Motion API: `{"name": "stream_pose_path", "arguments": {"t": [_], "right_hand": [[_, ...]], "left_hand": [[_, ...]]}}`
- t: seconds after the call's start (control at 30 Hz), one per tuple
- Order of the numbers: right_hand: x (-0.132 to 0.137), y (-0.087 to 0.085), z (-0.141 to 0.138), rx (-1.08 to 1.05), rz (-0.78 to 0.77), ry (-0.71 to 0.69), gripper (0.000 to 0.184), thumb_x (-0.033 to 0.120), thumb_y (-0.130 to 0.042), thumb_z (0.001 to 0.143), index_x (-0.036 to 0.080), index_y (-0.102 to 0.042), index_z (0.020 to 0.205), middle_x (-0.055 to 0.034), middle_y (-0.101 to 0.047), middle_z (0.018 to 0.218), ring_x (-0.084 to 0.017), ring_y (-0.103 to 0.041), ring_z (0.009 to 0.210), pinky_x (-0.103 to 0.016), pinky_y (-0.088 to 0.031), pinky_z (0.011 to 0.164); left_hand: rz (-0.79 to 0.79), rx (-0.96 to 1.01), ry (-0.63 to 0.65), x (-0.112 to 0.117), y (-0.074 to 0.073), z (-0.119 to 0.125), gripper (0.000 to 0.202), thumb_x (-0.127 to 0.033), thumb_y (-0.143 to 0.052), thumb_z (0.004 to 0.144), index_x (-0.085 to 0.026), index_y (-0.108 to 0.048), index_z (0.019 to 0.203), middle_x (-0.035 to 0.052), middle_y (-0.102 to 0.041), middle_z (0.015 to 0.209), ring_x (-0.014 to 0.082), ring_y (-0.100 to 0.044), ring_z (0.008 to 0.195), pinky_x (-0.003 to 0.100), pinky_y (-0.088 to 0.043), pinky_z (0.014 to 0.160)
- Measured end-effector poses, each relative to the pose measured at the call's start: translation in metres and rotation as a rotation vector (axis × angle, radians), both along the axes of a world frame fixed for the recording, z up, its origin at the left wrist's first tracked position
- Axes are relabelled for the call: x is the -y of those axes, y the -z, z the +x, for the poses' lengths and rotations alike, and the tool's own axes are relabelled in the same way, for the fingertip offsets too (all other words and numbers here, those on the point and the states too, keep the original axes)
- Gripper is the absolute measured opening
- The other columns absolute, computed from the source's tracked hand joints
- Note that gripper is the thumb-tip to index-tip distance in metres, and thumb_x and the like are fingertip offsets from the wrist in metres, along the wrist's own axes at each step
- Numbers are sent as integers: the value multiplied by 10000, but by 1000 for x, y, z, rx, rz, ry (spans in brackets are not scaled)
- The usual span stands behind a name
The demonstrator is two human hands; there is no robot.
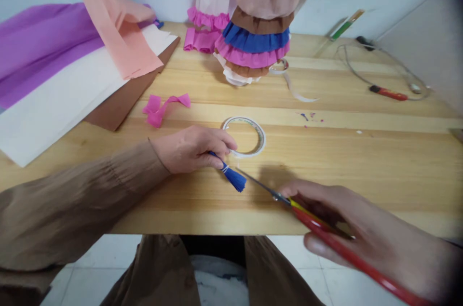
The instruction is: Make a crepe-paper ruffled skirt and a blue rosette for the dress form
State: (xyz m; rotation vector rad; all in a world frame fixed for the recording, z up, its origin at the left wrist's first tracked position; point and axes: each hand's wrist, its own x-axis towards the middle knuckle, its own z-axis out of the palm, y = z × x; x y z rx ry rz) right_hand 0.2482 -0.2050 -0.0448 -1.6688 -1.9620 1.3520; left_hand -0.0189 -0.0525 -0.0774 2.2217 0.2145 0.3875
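Observation:
My left hand (195,148) pinches a small blue crepe-paper tassel (234,179) between thumb and fingers. A thin white tie is wound round the tassel's neck, and its fringed end points down to the right. My right hand (336,219) grips a pair of scissors (311,221) with red and yellow handles. The blades look closed and point left, their tip just beside the tassel. A roll of white double-sided tape (263,139) lies flat on the table, touching or very near my left fingertips.
Purple, white, brown and peach paper sheets (65,99) spread at the left. A pink paper scrap (159,109) lies closer in. A ruffled paper piece (256,41) stands at the back. Behind right are a brush (343,29) and a red-handled tool with a cord (390,94).

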Motion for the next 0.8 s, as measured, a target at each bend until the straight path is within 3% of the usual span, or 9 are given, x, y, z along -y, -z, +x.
{"name": "stream_pose_path", "arguments": {"t": [0.13, 0.43, 0.6, 0.8], "right_hand": [[2, -14, 2, 288, 96, -203, 237, 302, -537, 884, 288, -652, 1090, -39, -706, 850, -208, -673, 690, -296, -523, 592], [9, -17, 16, 368, 173, -221, 309, 249, -523, 885, 291, -671, 1153, -95, -745, 1034, -254, -731, 789, -324, -562, 647], [2, -11, 33, 460, 321, -86, 526, 411, -514, 925, 257, -498, 1428, -136, -725, 1046, -270, -716, 808, -359, -571, 671], [-17, 4, 46, 588, 374, 35, 470, 338, -553, 895, 198, -563, 1343, -119, -740, 1004, -285, -713, 833, -387, -564, 701]], "left_hand": [[55, -6, 8, 0, -2, 0, 196, -213, -560, 918, -144, -672, 773, 162, -714, 1077, 208, -671, 993, 308, -522, 896], [80, -13, 17, 0, -6, -1, 213, -232, -542, 934, -127, -683, 813, 180, -719, 1074, 220, -683, 1008, 310, -532, 890], [95, -30, 26, 1, -8, -2, 229, -250, -533, 941, -127, -693, 834, 199, -719, 1120, 236, -671, 1112, 319, -533, 934], [209, 8, -85, 4, -3, -6, 163, -210, -536, 925, -152, -671, 855, 174, -697, 1217, 225, -644, 1186, 342, -521, 1002]]}}
